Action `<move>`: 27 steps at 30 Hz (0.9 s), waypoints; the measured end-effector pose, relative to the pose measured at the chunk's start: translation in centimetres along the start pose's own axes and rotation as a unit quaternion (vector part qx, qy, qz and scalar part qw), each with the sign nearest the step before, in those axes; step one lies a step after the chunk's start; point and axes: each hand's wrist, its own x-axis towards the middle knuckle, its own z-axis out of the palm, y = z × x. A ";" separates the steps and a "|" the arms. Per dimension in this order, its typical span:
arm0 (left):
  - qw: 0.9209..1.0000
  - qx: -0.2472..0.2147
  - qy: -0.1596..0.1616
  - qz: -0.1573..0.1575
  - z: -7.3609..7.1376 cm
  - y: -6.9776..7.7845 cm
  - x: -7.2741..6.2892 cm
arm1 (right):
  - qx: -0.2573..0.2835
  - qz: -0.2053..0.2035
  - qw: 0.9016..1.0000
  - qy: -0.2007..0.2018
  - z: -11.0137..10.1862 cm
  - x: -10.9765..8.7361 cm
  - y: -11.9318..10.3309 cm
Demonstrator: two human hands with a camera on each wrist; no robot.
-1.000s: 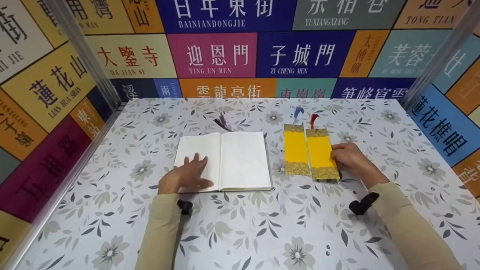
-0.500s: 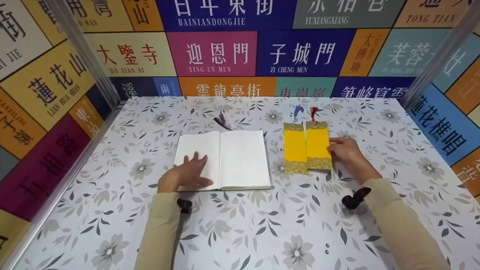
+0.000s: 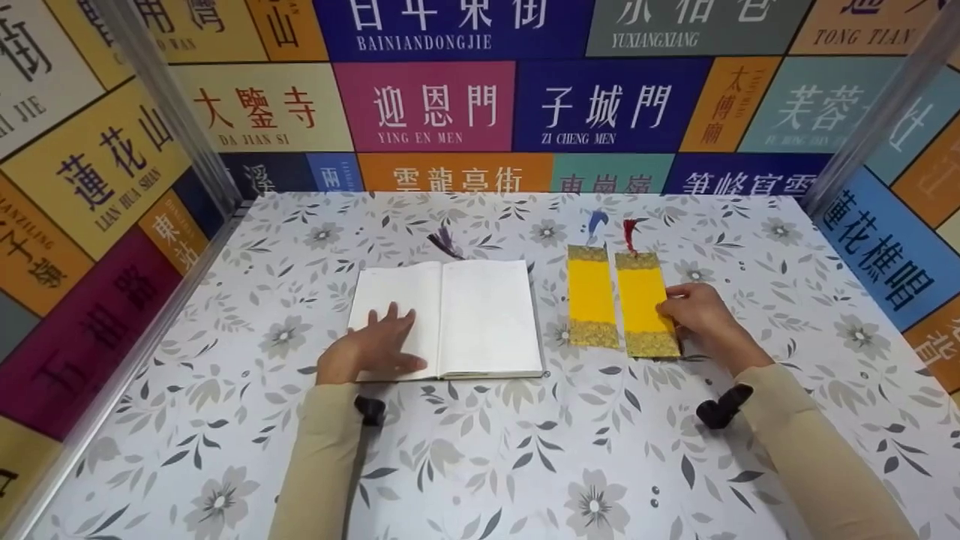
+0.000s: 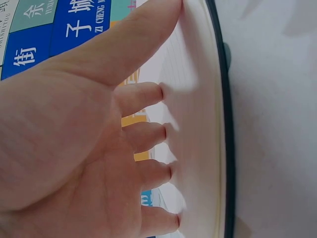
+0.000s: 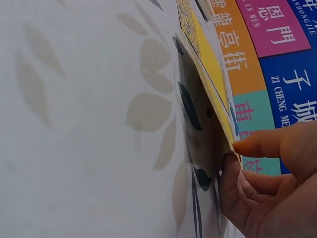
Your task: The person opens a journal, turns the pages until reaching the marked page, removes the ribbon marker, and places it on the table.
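The right hand [image 3: 701,313] pinches the right long edge of the red-tasselled bookmark [image 3: 646,304] between thumb and finger; in the right wrist view that edge stands off the floral tabletop [image 3: 480,465]. The bookmark is right of the open notebook [image 3: 491,322]. It looks thin, so a light pinch on the border probably serves best: squeezing harder could crease it, and tilting it further might let the red tassel [image 3: 629,234] drag. The right wrist sits low and to the right, the forearm slanting in toward the notebook. The left hand [image 3: 375,349] grasps nothing: its fingers are spread on the notebook's left page, fingertips touching, palm arched clear. The blue-tasselled bookmark [image 3: 590,300] lies between notebook and pinched bookmark; a purple tassel [image 3: 444,241] lies just beyond the notebook's far edge.
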 end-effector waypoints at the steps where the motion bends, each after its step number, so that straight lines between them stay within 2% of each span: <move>1: 1.000 0.001 0.000 0.000 0.0 0.0 0.0 | -0.004 0.000 1.000 -0.002 0.0 -0.1 0.0; 11: 1.000 -0.008 0.001 0.005 0.0 0.2 -0.1 | -0.047 0.003 0.998 0.036 0.6 -0.5 -0.4; 18: 1.000 -0.012 0.000 0.005 -0.1 -0.1 0.0 | -0.104 -0.022 0.993 0.059 0.9 -0.6 -0.5; 21: 1.000 -0.013 -0.001 0.003 -0.1 0.0 0.0 | -0.099 -0.016 0.993 0.061 1.0 -0.5 -0.7; 27: 1.000 -0.008 0.002 0.006 0.0 -0.1 -0.1 | -0.067 0.022 0.996 0.047 1.0 0.0 -0.9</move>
